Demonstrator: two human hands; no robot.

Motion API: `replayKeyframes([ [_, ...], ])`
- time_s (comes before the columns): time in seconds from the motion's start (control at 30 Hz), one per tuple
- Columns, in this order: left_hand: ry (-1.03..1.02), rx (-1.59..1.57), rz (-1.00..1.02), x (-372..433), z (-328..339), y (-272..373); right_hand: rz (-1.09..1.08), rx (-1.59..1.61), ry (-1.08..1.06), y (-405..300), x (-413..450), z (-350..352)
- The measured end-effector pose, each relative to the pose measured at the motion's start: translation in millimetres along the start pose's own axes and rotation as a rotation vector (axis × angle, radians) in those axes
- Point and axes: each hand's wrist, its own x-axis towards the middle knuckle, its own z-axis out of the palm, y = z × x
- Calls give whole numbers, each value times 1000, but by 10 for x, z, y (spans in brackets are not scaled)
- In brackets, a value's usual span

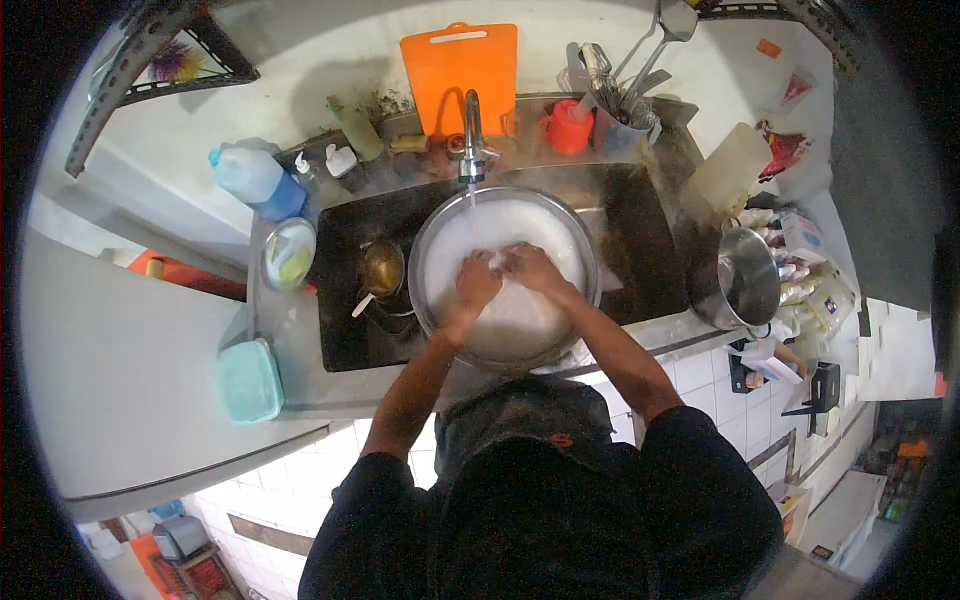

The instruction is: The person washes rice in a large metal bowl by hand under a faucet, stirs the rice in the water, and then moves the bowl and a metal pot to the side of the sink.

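A large round metal bowl (pixel 418 279) sits over the sink, filled with cloudy white water (pixel 517 217). A pale mass, perhaps rice grains, shows near its front; what it is I cannot tell for sure. Water runs into the bowl from the chrome faucet (pixel 471 139) behind it. My left hand (pixel 478 283) and my right hand (pixel 532 268) meet at the middle of the bowl, wrists turned inward. Their fingers are bent and partly hidden in the white contents, so any hold on something there cannot be made out.
Left of the bowl, a strainer or small pan (pixel 382 268) lies in the dark sink basin (pixel 637 240). A steel pot (pixel 750 277) stands at the right. An orange cutting board (pixel 461 75) leans on the wall beside a utensil container (pixel 619 135). A turquoise tub (pixel 251 381) sits front left.
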Motion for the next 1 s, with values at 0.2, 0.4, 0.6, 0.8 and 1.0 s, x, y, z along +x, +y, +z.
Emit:
replayKeyframes([
  [0.2,213,479,280,46,-35,-239,-25,-662,124,30,31,289],
  [0.4,-99,349,366,582,277,-292,49,-719,80,1745,428,418],
  [0.6,-253,503,229,281,116,-857,-45,-683,-136,677,342,518],
  [0.8,-266,368,7,28,-535,66,37,-663,16,-126,-165,-216],
  [1.0,208,319,294,219,-307,-108,-5,-743,205,-101,63,-34],
])
